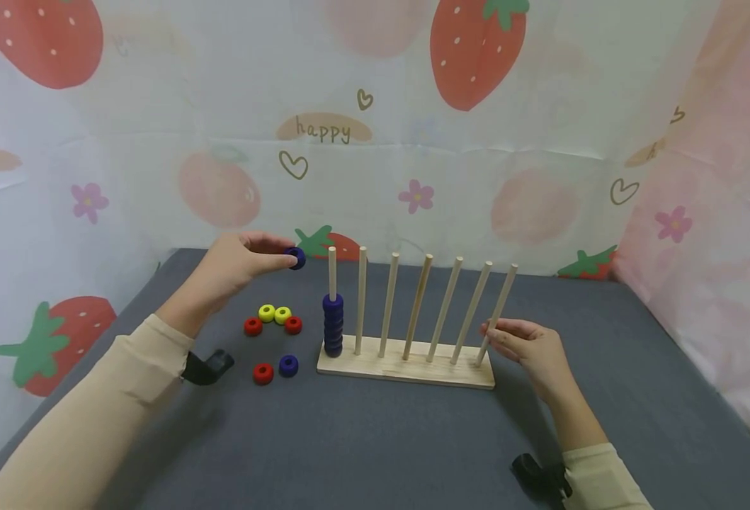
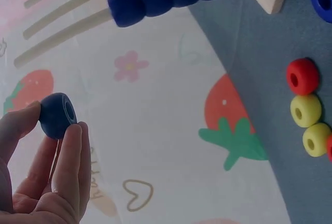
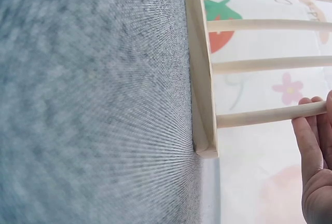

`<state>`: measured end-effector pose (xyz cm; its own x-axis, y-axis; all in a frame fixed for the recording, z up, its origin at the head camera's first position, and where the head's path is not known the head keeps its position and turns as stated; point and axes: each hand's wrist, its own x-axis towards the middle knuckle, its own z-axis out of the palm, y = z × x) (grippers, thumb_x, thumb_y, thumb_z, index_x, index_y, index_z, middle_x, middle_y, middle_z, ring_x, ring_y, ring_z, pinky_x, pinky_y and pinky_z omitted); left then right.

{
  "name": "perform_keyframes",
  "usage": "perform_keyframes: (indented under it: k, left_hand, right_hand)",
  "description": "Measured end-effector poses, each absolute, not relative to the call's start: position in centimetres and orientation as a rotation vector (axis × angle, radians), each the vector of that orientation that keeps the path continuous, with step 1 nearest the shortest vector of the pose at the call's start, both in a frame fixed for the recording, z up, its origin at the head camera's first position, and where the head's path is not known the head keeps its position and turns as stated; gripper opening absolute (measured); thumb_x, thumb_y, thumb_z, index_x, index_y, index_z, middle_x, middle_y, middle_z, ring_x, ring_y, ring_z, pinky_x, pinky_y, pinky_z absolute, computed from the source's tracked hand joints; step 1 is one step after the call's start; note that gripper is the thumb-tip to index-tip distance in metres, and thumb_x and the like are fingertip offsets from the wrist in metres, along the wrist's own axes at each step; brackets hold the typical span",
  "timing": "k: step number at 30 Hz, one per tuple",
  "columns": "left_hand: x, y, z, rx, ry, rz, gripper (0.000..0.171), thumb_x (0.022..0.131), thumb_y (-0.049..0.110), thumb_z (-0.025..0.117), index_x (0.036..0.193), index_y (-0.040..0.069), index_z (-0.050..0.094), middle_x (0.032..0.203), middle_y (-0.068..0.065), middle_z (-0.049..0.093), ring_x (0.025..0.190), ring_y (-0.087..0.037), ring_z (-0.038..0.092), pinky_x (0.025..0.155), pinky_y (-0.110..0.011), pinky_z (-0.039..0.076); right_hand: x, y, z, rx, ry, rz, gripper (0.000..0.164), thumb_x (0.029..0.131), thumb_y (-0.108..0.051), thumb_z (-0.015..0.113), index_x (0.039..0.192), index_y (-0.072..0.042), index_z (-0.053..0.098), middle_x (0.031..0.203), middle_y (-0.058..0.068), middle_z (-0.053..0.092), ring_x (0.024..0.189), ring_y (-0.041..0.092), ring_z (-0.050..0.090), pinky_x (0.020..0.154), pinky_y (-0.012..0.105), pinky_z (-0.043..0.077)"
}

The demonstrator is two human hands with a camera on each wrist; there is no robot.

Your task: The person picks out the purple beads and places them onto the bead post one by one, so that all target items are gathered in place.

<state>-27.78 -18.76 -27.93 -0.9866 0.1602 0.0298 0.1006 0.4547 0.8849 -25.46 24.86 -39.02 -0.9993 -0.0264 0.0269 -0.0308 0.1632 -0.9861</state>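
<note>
My left hand [image 1: 234,263] pinches a dark blue bead [image 1: 296,258] between thumb and fingertips, up beside the top of the leftmost peg [image 1: 332,265]. In the left wrist view the hole of this bead [image 2: 58,115] faces away from the thumb. A wooden peg rack [image 1: 406,365] stands on the table with a row of upright pegs. Several blue beads [image 1: 333,326] are stacked on its leftmost peg; the other pegs are bare. At the rack's far right, my right hand [image 1: 534,354] holds the rightmost peg [image 3: 270,116] between thumb and fingers.
Left of the rack lie loose beads on the grey tabletop [image 1: 375,446]: a blue bead [image 1: 288,365], two yellow beads [image 1: 267,313] and three red beads [image 1: 263,373]. A strawberry-print cloth [image 1: 349,191] hangs behind and along both sides of the table.
</note>
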Motion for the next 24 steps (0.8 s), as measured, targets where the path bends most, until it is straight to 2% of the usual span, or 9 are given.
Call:
perform_keyframes:
  k: [8, 15, 24]
  left_hand:
    - [-27.5, -18.3, -27.0, 0.281, 2.645, 1.62, 0.047, 0.09, 0.036, 0.074, 0.127, 0.008, 0.067, 0.122, -0.003, 0.069, 0.128, -0.026, 0.05, 0.114, -0.051, 0.036]
    - [-27.3, -17.9, -26.2, 0.322, 2.651, 1.667, 0.045, 0.089, 0.036, 0.075, 0.124, 0.008, 0.069, 0.102, 0.01, 0.074, 0.118, -0.022, 0.053, 0.109, -0.045, 0.04]
    - [-27.2, -17.1, -25.5, 0.39, 2.652, 1.704, 0.043, 0.09, 0.032, 0.075, 0.123, 0.006, 0.069, 0.1, 0.012, 0.073, 0.111, -0.018, 0.056, 0.104, -0.039, 0.043]
  right_hand:
    - [-25.5, 24.9, -39.0, 0.073, -2.379, 2.041, 0.044, 0.094, -0.018, 0.07, 0.127, 0.009, 0.061, 0.096, -0.016, 0.076, 0.097, -0.001, 0.071, 0.086, 0.019, 0.056]
    - [-25.6, 24.8, -39.1, 0.075, -2.375, 2.055, 0.043, 0.094, -0.017, 0.07, 0.126, 0.009, 0.062, 0.096, -0.016, 0.076, 0.097, -0.001, 0.071, 0.088, 0.022, 0.056]
    - [-25.6, 24.9, -39.0, 0.065, -2.361, 2.078, 0.044, 0.093, -0.017, 0.07, 0.127, 0.01, 0.061, 0.096, -0.015, 0.076, 0.096, -0.001, 0.071, 0.087, 0.021, 0.056]
